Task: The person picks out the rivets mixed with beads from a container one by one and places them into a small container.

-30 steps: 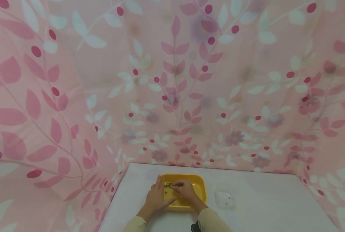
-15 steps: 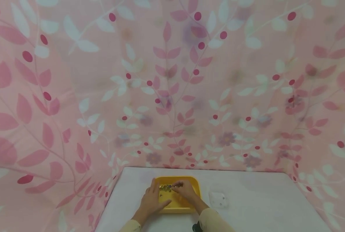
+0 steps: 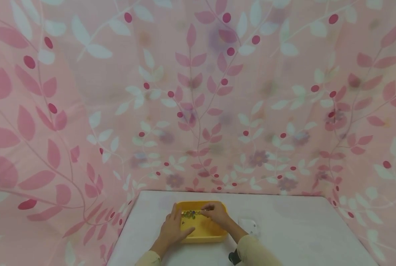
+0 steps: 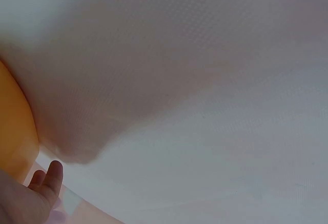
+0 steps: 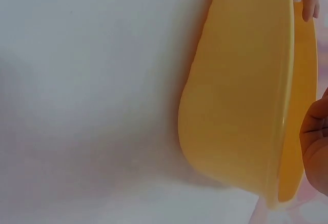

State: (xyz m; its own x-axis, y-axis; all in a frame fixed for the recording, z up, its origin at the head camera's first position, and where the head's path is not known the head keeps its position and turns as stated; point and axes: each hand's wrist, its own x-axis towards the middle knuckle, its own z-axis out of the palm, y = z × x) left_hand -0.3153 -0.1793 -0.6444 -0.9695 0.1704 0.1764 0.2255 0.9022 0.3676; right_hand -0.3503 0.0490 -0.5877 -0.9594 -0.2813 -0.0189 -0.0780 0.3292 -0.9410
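A shallow yellow tray point(image 3: 204, 239) stands on the white table. Several small glass marbles point(image 3: 188, 214), mostly greenish and one blue, lie grouped along its far left side, with a small dark piece point(image 3: 183, 222) nearer the front. My left hand point(image 3: 172, 229) rests over the tray's left rim, fingers straight and thumb spread inward. Inside the tray, my right hand point(image 3: 216, 214) has thumb and fingertips curled together at the right end of the marble row, pinching a small glassy marble point(image 3: 204, 210). The right wrist view shows the tray's outer wall point(image 5: 236, 90) with that hand over its rim.
Right of the tray sits a clear plastic container point(image 3: 249, 224) with small dark spots, partly covered by my right forearm. A dark object point(image 3: 234, 256) shows beside the right sleeve. Pink leaf-patterned fabric point(image 3: 198, 111) hangs behind and beside the table point(image 3: 291, 229).
My right hand has moved a little rightward along the tray's far side, uncovering more marbles, including a blue one. The left hand keeps its place on the rim. The head view has shifted slightly.
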